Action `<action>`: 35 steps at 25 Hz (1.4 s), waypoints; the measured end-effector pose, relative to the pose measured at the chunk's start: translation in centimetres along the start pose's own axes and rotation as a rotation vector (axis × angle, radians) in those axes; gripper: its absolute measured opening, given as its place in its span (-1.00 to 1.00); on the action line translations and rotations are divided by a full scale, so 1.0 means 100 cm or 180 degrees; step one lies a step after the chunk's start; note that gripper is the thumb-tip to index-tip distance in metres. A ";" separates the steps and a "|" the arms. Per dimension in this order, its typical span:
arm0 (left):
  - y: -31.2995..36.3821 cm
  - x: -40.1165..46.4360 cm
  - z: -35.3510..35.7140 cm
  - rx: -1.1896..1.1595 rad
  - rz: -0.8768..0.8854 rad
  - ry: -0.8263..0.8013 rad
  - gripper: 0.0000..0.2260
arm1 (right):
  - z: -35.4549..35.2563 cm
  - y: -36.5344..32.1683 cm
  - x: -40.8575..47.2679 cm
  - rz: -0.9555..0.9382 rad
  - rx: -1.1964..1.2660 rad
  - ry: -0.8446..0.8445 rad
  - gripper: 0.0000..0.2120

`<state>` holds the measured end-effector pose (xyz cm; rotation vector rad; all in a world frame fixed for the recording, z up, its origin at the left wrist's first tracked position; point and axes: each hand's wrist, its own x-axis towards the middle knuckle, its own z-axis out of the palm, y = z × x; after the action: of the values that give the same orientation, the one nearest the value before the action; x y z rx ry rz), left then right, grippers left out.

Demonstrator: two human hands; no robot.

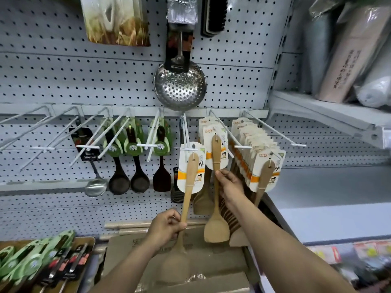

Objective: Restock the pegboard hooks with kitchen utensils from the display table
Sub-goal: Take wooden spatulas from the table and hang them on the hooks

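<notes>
Hanging spatulas: left hand [167, 226] grips one spatula [189, 182] at its hook [186, 148]; right hand [229, 183] pinches hung spatula [216, 187]. Next: seat card hole on hook.

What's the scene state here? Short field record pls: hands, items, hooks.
left hand: left hand grips the handle of a carded wooden spatula
right hand: right hand pinches the handle of a second wooden spatula hanging at the hooks
full hook: packed spatula row on the right
bare hooks: several at far left
above: steel skimmer
table stock: green-carded utensils, cardboard boxes
</notes>
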<state>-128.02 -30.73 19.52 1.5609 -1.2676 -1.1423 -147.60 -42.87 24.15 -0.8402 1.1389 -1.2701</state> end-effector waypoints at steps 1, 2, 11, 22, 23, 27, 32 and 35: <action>-0.001 -0.002 0.001 -0.0011 -0.0019 0.0027 -0.85 | -0.001 0.000 0.001 0.0028 -0.0016 -0.0034 -0.88; -0.001 -0.006 0.003 -0.0026 -0.0036 0.0048 -0.85 | -0.002 0.000 0.001 0.0052 -0.0035 -0.0077 -0.89; 0.002 -0.062 0.032 -0.0292 0.0008 0.0361 -0.85 | -0.012 -0.006 -0.049 0.0035 -0.0440 -0.0224 -0.73; 0.015 -0.094 0.078 -0.0307 0.0264 0.0257 -0.81 | -0.041 -0.053 -0.146 -0.0874 -0.0323 -0.1071 -0.84; 0.017 -0.094 0.081 -0.0282 0.0284 0.0227 -0.80 | -0.043 -0.056 -0.148 -0.0910 -0.0290 -0.1046 -0.85; 0.027 -0.087 0.091 -0.0314 0.0317 0.0144 -0.79 | -0.044 -0.068 -0.142 -0.0930 -0.0358 -0.0998 -0.82; 0.027 -0.076 0.100 -0.0397 0.0268 0.0070 -0.78 | -0.042 -0.070 -0.129 -0.0839 -0.0323 -0.0928 -0.82; 0.024 -0.065 0.096 -0.0340 0.0245 0.0057 -0.78 | -0.040 -0.065 -0.119 -0.0809 -0.0325 -0.0902 -0.78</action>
<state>-138.45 -25.19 20.24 1.4291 -1.2241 -1.1264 -152.44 -31.68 31.40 -1.2305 0.8950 -1.2563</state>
